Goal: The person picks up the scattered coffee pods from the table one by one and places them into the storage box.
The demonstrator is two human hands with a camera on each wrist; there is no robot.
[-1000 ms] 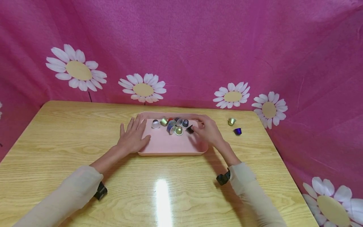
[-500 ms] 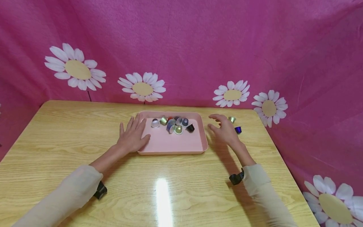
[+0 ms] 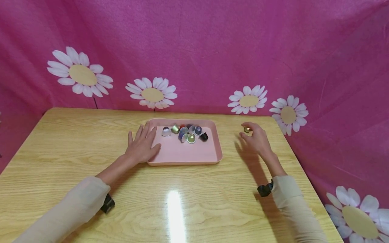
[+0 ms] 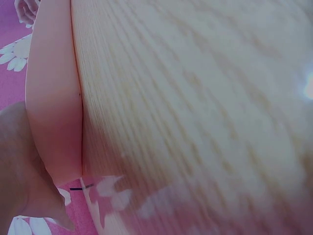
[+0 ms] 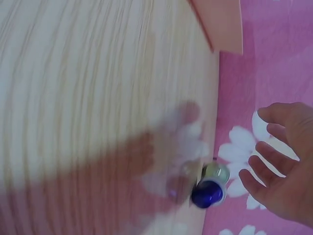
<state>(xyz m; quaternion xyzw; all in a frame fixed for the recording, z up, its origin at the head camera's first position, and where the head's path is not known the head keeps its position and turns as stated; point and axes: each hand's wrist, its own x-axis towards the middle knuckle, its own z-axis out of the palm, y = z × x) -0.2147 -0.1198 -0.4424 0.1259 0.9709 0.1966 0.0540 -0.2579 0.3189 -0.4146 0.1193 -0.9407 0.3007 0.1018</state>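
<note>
My left hand [image 3: 140, 147] rests with fingers spread on the left rim of a pink tray [image 3: 186, 157]. Several coffee capsules lie grouped toward the tray's back, among them a black capsule [image 3: 204, 136] at the right and a light green capsule [image 3: 175, 129]. Beyond the tray's right side, my right hand [image 3: 257, 139] hovers by a gold capsule [image 3: 247, 129], its fingers and thumb apart and holding nothing. In the right wrist view, a dark blue capsule [image 5: 207, 193] stands close to the gold one; in the head view the hand hides it.
The wooden table [image 3: 139, 202] reaches back to a magenta cloth [image 3: 194, 57] printed with white daisies. A bright light reflection lies on the table's front middle. Each wrist wears a small black camera [image 3: 265, 190].
My right hand let go of the black capsule in the tray, then moved right over the rim toward the gold and blue capsules. The left hand stayed in place.
</note>
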